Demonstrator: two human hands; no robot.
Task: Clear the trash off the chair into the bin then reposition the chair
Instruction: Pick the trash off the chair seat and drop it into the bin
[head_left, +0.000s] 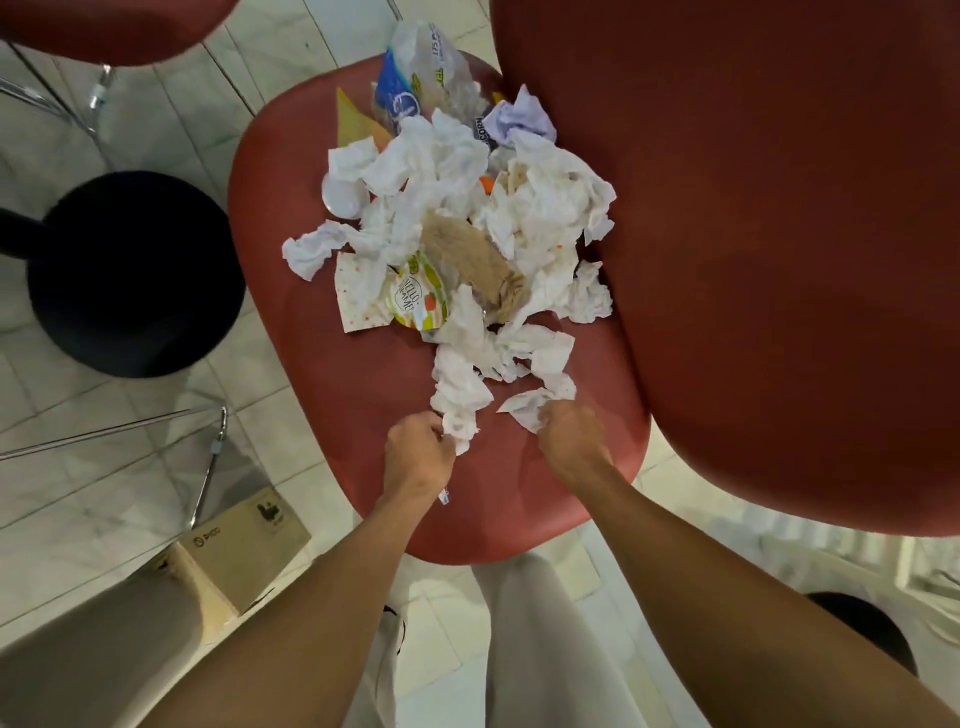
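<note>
A red chair seat (332, 405) lies below me, its tall backrest (779, 234) on the right. A heap of trash (457, 208) covers the seat: crumpled white tissues, a brown paper wad (467, 260), a green-and-white lid (418, 301), a clear and blue plastic bag (415, 78) and a lilac paper ball (522, 117). My left hand (418, 452) pinches the nearest white tissue (460, 389). My right hand (571, 441) curls round another white tissue (527, 408) at the heap's near edge. The black round bin (135, 275) stands on the floor left of the chair.
A second red chair (104, 31) with chrome legs stands at the top left. A cardboard box (234, 545) lies on the tiled floor by my left leg. Another dark round object (862, 634) shows at the lower right.
</note>
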